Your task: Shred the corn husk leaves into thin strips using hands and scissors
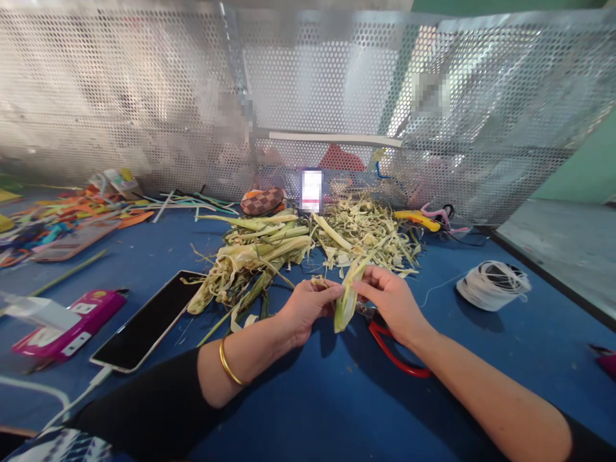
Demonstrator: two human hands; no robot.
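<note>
Above the table (298,404), left grip (308,305) and right grip (397,301) pinch a husk (347,305).

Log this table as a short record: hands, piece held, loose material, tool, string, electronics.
Piece held: pale green husk-like leaf, upright between both hands
Left hand: pinching at the leaf's left side
Right hand: pinching its right side
Loose material: long leaves heaped on the left, finer shreds on the right, beyond the hands
Tool: red-handled tool, partly hidden by the right hand
String: white coil, far right
Electronics: dark-screened phone, cable plugged in; magenta power strip, left
</note>
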